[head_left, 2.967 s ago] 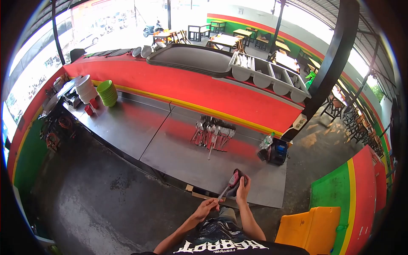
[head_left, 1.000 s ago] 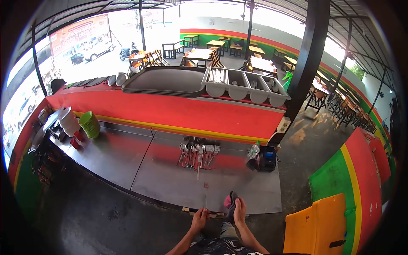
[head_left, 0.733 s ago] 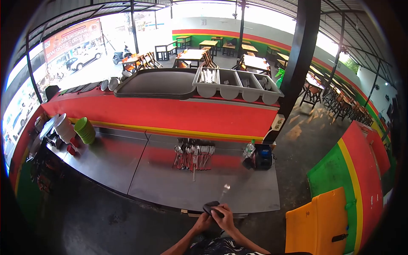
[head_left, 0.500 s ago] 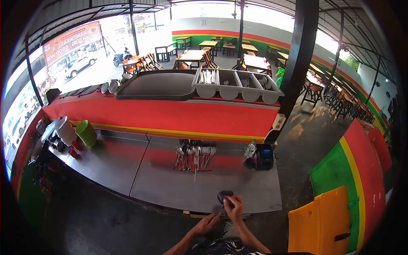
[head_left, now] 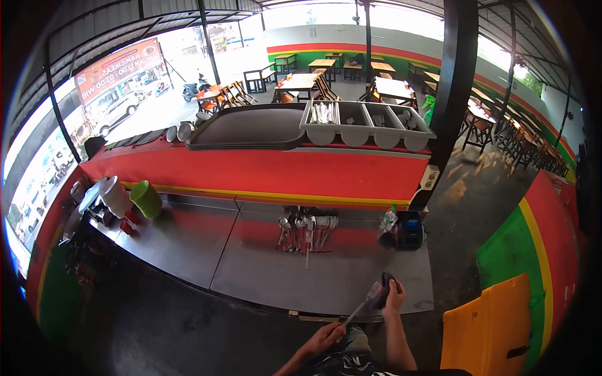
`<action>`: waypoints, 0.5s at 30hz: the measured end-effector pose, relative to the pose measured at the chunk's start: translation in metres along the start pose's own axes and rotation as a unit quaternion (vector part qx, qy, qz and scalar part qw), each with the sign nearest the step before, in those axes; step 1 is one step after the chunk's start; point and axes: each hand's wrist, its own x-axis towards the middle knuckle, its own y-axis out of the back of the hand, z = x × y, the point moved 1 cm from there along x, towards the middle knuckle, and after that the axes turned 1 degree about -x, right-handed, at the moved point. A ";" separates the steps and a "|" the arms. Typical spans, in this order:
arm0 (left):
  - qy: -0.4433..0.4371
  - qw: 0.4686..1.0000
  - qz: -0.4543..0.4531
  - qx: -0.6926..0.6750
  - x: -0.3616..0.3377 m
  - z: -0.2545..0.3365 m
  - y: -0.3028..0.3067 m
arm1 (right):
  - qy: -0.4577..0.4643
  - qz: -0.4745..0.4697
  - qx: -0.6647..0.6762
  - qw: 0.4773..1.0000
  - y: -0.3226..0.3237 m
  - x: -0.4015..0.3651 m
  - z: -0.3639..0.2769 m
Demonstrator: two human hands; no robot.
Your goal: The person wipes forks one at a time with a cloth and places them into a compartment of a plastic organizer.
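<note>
My left hand [head_left: 325,337] grips the handle end of a metal fork [head_left: 365,303] that points up and to the right. My right hand [head_left: 394,296] is closed on a dark cloth [head_left: 384,290] wrapped around the fork's head. Both hands hover over the near edge of the steel counter [head_left: 263,269]. A pile of spoons and forks [head_left: 306,229] lies on that counter farther back, apart from my hands.
A red counter wall [head_left: 263,172] carries a stack of dark trays [head_left: 248,128] and a grey cutlery organiser [head_left: 367,122]. Green bowls [head_left: 146,198] and white plates [head_left: 116,195] sit at the left. A bottle [head_left: 387,220] and a dark box [head_left: 411,230] stand right; an orange panel [head_left: 492,329] is nearby.
My right hand with the cloth has slid from the handle up to the fork's head. The fork now stands out between my hands, and the view has shifted slightly left.
</note>
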 end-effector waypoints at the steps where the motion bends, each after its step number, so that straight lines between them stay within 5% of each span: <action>1: 0.004 1.000 0.005 0.000 0.002 -0.002 -0.002 | 0.004 -0.001 0.007 1.000 0.003 -0.003 0.000; 3: 0.000 0.999 0.043 -0.013 0.007 -0.003 -0.004 | 0.015 -0.002 0.010 1.000 0.005 -0.023 -0.013; 7: 0.061 0.989 0.132 0.003 0.016 -0.002 0.000 | 0.180 -0.017 -0.062 0.982 -0.004 -0.070 -0.010; 9: 0.026 0.986 0.161 -0.012 0.023 -0.005 0.001 | 0.195 -0.141 -0.127 0.962 -0.010 -0.105 -0.021; 11: 0.009 0.984 0.179 0.011 0.028 -0.005 0.007 | 0.288 -0.290 -0.198 0.891 -0.022 -0.136 -0.045; 13: -0.210 0.945 0.145 0.205 0.040 0.021 0.008 | 0.342 -0.366 -0.198 0.842 -0.030 -0.155 -0.044; 15: -0.317 0.907 0.115 0.252 0.044 0.038 0.007 | 0.380 -0.388 -0.187 0.818 -0.030 -0.164 -0.041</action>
